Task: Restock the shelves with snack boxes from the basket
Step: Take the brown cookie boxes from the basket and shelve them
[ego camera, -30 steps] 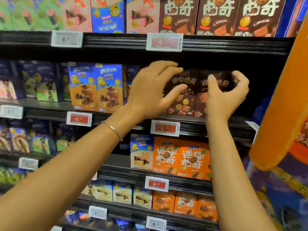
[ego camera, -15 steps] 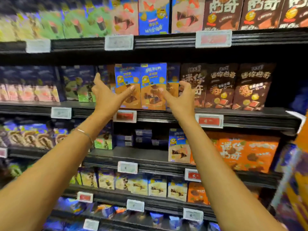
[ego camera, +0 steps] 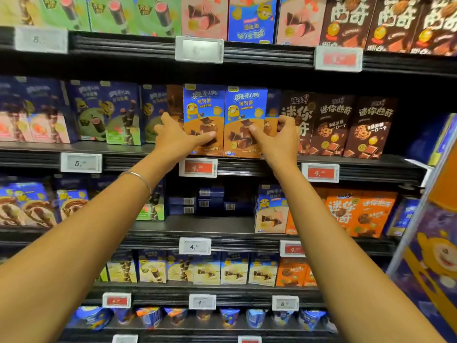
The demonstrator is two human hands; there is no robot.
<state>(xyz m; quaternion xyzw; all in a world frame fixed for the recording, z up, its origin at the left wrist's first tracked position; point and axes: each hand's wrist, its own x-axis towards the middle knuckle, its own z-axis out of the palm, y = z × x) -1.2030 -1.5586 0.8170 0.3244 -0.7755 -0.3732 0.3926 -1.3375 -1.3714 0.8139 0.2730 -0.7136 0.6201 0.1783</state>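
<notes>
Two blue-and-orange snack boxes point(ego camera: 243, 107) being squared up at centre frame.
The left hand point(ego camera: 176, 141) and right hand point(ego camera: 278, 139) each close their grip on an outer edge, probably to line the pair up flush with the shelf point(ego camera: 242, 167) front.

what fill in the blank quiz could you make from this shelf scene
The bracelet is on the ____ wrist.
The left hand and right hand hold two blue boxes above a ____ price tag.
The cookie boxes right of them are dark ____.
Missing: left, red, brown.
</notes>
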